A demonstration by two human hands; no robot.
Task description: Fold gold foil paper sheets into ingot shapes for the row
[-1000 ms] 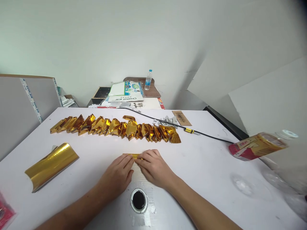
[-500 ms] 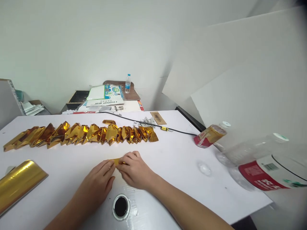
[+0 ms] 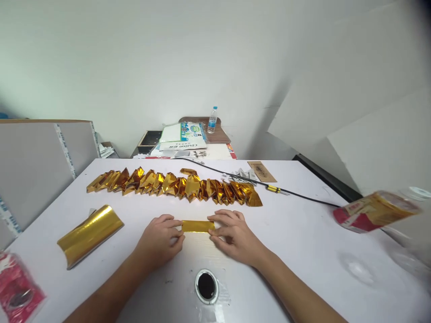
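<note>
A flat gold foil strip (image 3: 197, 226) lies crosswise over the white table (image 3: 144, 287), held between both hands. My left hand (image 3: 163, 237) pinches its left end with thumb and fingers. At the right end, my right hand (image 3: 232, 233) grips the strip the same way. Beyond the hands stretches a long row of folded gold foil pieces (image 3: 171, 185), with one small piece (image 3: 188, 171) behind it. A curved stack of gold foil sheets (image 3: 90, 234) rests to the left of my left hand.
A round black hole (image 3: 206, 286) is in the table near me. A black cable (image 3: 303, 196) crosses the back right, near a brown card (image 3: 261, 171). One red-labelled bottle (image 3: 373, 211) stands right; a pink packet (image 3: 20, 287) lies left.
The view has turned left. My hands have moved apart along the gold strip, so more of its middle shows between them. The pink packet has come into view.
</note>
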